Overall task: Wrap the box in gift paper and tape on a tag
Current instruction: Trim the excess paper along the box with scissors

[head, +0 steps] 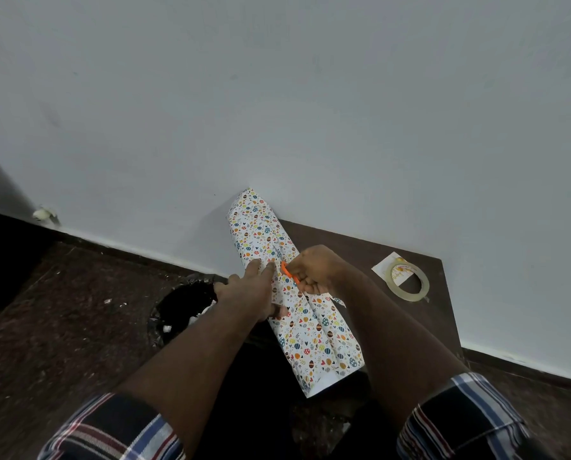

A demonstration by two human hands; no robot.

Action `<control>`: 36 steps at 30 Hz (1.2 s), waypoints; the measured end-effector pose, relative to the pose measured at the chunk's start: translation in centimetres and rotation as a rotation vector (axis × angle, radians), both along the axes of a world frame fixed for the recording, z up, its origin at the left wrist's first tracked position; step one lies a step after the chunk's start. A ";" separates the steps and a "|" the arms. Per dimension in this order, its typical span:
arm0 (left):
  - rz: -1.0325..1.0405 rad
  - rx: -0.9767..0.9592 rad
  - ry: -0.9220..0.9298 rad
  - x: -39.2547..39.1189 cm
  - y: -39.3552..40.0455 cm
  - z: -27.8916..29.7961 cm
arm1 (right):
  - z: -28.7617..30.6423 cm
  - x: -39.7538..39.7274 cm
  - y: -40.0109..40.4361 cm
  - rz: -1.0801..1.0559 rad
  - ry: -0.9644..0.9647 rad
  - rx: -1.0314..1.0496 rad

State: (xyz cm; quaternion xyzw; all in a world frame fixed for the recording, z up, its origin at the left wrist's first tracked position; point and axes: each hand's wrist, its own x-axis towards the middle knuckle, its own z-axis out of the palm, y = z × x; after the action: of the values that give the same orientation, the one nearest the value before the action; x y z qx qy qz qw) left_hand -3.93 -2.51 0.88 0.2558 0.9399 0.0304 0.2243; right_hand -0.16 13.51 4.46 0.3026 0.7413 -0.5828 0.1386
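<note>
Box: paper wrapped lengthwise, ends unfolded; left hand presses seam flat-fingered, right hand grips orange scissors (apparently trimming); tape and tag unused at right.

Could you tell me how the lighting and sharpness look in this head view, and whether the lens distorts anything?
Head view: dim, even light; the dark table loses detail. Wide-angle bending curves the wall's base line. The wrapped box is fairly sharp; the scissors in the right hand look slightly soft. Faint sheen on the tape roll.
</note>
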 end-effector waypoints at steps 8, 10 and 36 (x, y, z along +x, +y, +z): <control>-0.007 -0.004 -0.004 0.1 -0.1 0.3 | 0.2 -0.4 0.0 0.001 -0.014 0.043; -0.008 -0.005 -0.002 0.1 -0.1 0.4 | 0.4 -0.5 -0.1 0.001 -0.011 0.021; -0.017 0.000 0.027 -0.1 0.0 0.2 | 0.0 -1.6 0.1 -0.015 0.004 0.037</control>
State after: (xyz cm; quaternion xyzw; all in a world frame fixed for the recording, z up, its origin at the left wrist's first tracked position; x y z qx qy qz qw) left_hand -4.01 -2.54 1.08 0.2642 0.9406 0.0252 0.2116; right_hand -1.72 13.61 4.46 0.3093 0.7499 -0.5708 0.1272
